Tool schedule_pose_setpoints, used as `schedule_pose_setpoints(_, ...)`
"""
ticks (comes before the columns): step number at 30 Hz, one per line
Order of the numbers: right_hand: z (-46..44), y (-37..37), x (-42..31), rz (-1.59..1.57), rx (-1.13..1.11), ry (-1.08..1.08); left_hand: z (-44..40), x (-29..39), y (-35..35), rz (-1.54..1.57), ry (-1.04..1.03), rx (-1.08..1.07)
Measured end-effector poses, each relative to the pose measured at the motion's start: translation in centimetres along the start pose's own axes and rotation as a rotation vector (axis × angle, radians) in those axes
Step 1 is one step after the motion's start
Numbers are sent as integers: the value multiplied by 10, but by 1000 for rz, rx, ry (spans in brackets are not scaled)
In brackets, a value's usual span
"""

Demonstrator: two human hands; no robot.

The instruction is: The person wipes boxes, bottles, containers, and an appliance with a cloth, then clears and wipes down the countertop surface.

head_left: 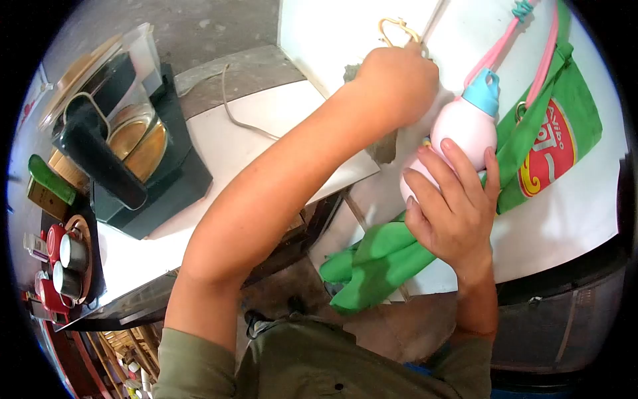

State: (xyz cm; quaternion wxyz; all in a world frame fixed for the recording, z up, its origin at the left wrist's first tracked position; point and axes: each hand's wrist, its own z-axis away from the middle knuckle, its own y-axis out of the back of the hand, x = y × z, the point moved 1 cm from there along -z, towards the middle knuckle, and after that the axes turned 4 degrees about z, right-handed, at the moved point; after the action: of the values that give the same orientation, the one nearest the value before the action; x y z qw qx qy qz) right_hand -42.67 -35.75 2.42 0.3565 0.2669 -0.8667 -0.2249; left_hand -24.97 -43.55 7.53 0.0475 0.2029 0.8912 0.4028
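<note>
My left hand (pixel 402 83) is closed in a fist at the upper middle, beside the white surface. A pale yellow loop (pixel 399 28) sticks out past its fingers; the grip itself is mostly hidden. A grey-green piece (pixel 383 147) shows below that hand, its kind unclear. My right hand (pixel 455 213) is curled over a rounded pink bottle (pixel 468 130) with a light blue cap (pixel 483 92). Against the bottle lies a green cloth bag (pixel 578 113) with a red printed label (pixel 548 147). More green cloth (pixel 382 266) bunches below the right hand.
Pink straps (pixel 495 50) run along the white surface at the upper right. To the left stands a dark appliance (pixel 163 193) with a black handle and clear container. Several metal cups (pixel 73 253) sit beside it. A pale cable (pixel 229 106) crosses the counter.
</note>
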Motion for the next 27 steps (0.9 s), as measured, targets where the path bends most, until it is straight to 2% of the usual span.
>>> schedule_pose_setpoints(3,0,1,0,-7,0,2,7,-5,6,94,-47,-75)
schedule_pose_setpoints(5,1,1,-1,-1,10,-4,20,-11,19,198,-144,-366)
schedule_pose_setpoints(6,2,2,-1,5,22,-10,31,-15,31,267,-102,-257)
schedule_pose_setpoints(7,3,2,-2,8,19,-23,29,-29,37,310,-27,-309)
schedule_pose_setpoints(8,3,1,-2,5,17,-18,31,-46,38,334,39,-166)
schedule_pose_setpoints(9,3,1,-1,4,16,-12,31,-52,53,379,132,-121)
schedule_pose_setpoints(10,3,1,0,11,10,-23,30,-63,55,372,175,45)
schedule_pose_setpoints(13,4,0,-1,-28,14,-17,6,-56,73,323,266,81)
schedule_pose_setpoints(15,3,0,-1,-27,15,-29,-8,-64,49,386,194,-17)
schedule_pose_setpoints(16,3,0,-1,-31,16,-20,-13,-76,27,263,101,-138)
schedule_pose_setpoints(17,2,1,-1,-31,13,-19,-22,-91,-7,221,24,-1)
schedule_pose_setpoints(20,2,0,0,-28,11,-20,-21,-90,-2,333,117,-46)
schedule_pose_setpoints(22,3,0,0,-23,17,-20,-22,-88,9,213,169,-195)
schedule_pose_setpoints(23,2,0,0,-23,18,-21,-21,-91,6,211,168,-193)
schedule_pose_setpoints(25,2,1,0,-24,17,-15,-13,-92,4,-245,251,18)
schedule_pose_setpoints(27,3,1,1,-32,11,-16,-7,-90,12,-192,315,68)
